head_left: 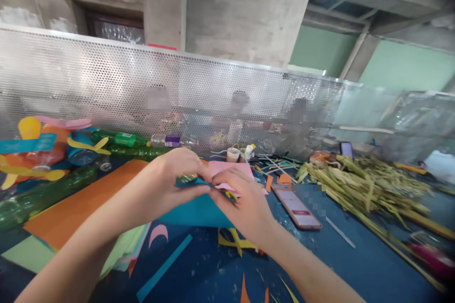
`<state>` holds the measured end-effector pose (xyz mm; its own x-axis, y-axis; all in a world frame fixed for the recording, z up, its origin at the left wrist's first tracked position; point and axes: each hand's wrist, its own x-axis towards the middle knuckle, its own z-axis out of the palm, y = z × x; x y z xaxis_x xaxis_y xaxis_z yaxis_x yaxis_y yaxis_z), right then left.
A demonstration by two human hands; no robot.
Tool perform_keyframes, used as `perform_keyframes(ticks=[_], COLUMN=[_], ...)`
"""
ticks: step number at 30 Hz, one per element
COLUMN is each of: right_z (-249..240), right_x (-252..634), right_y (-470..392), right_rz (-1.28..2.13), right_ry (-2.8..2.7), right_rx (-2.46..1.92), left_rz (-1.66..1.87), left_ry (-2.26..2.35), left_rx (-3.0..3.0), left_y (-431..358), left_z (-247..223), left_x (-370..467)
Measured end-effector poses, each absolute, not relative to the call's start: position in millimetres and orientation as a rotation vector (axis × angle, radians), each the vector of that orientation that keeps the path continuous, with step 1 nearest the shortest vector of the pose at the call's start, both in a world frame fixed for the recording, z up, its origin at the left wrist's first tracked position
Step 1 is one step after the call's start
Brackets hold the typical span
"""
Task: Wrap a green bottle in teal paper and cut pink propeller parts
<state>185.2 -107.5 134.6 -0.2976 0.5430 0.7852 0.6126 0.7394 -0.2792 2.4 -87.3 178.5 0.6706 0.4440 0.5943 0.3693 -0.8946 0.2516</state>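
Observation:
A sheet of blue paper (199, 213) is held up between my two hands over the table. My left hand (179, 173) pinches its upper edge between thumb and fingers. Close beside it, my right hand (241, 194) grips the same edge, thumb and fingertips nearly meeting those of the left. Part of the sheet is hidden behind the hands. Pink paper (245, 169) lies just beyond my right hand. Yellow paper scraps (236, 242) are below it, and a blue paper strip (165, 267) with a pink curved cutout (158, 234) lies nearer to me.
Orange paper sheets (81, 199) and green plastic bottles (46, 194) lie left, near paper-decorated bottle models (46, 147). A phone (296, 207) rests right of my hands, before a heap of dried husks (369, 189). A perforated metal screen (213, 90) stands behind the table.

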Motion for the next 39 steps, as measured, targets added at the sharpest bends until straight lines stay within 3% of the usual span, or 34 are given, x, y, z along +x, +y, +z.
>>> perform_keyframes(ticks=[14,39], right_z=[141.7,158.3], right_x=[191.0,218.6], right_y=[-117.4,-102.8], right_rz=[-0.083,0.162], right_ry=[-2.068,-1.951], right_rx=[-0.795,-1.149], left_rz=[1.058,1.205], left_ry=[0.753,0.887], left_rx=[2.656,2.231], left_y=[-78.9,-51.6], left_z=[175.5,168.2], left_x=[-7.8,2.0])
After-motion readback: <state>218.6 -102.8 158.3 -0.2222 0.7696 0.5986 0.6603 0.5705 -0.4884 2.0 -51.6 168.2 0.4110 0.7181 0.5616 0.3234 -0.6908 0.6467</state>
